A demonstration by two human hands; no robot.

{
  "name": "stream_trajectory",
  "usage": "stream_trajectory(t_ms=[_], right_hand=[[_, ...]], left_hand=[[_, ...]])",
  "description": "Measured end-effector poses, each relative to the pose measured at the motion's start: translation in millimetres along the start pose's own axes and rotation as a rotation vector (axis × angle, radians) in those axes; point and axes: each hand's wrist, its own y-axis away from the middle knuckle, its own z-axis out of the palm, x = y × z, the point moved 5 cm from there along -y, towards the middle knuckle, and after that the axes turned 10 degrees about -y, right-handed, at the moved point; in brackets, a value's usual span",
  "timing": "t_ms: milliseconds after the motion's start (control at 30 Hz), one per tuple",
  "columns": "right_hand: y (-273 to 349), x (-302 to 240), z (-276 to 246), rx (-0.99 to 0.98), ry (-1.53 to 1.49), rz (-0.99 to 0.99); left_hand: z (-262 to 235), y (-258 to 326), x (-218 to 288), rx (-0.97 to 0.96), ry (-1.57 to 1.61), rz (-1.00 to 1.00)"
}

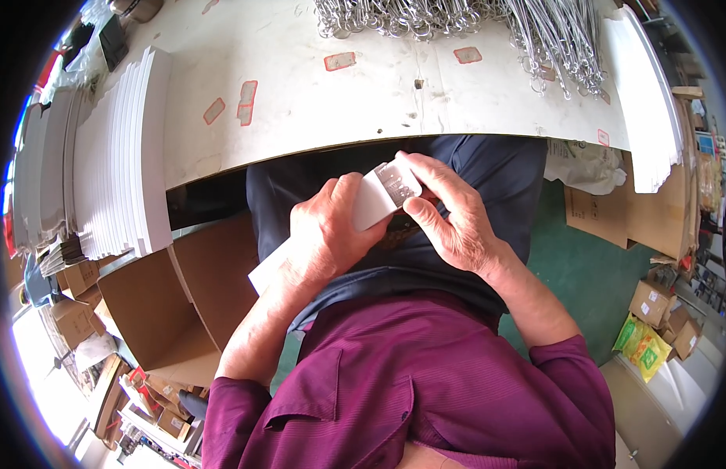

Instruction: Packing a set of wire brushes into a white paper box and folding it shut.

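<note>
Over my lap, my left hand (pixel 324 227) is wrapped round a long, narrow white carton (pixel 372 205) that slants from lower left to upper right. Its upper end is open, and shiny metal ends (pixel 397 184) show inside. At that open end is my right hand (pixel 459 223), the index fingertip on the upper edge and the thumb by the lower corner. On the white table (pixel 285 62) ahead lie many thin metal skewers (pixel 562 47) with looped ends, piled at the far side.
Stacks of flat white cartons stand at the table's left (pixel 136 156) and right (pixel 646 102) edges. An open cardboard box (pixel 152 309) sits low on my left. More brown boxes (pixel 652 303) and a yellow-green bag (pixel 643 346) lie at the right. The table's front edge runs just beyond my hands.
</note>
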Motion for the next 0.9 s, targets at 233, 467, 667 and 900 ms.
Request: stream_trajectory(t_ms=[233,467,667,900], right_hand=[[1.8,-3.9,6.8,-0.231,0.197,0.012],[-2.0,-4.7,-6.6,-0.139,-0.025,0.102],[0.7,-3.0,-1.2,-0.011,-0.071,0.051],[-2.7,-0.1,6.8,0.087,-0.023,0.104]], left_hand=[[5.0,5.1,-1.0,-0.044,0.005,0.021],[0.6,-0.9,1.6,-0.03,0.028,0.005],[-3.9,-0.3,4.7,0.012,0.072,0.037],[-1.4,1.6,5.3,0.036,0.102,-0.053]])
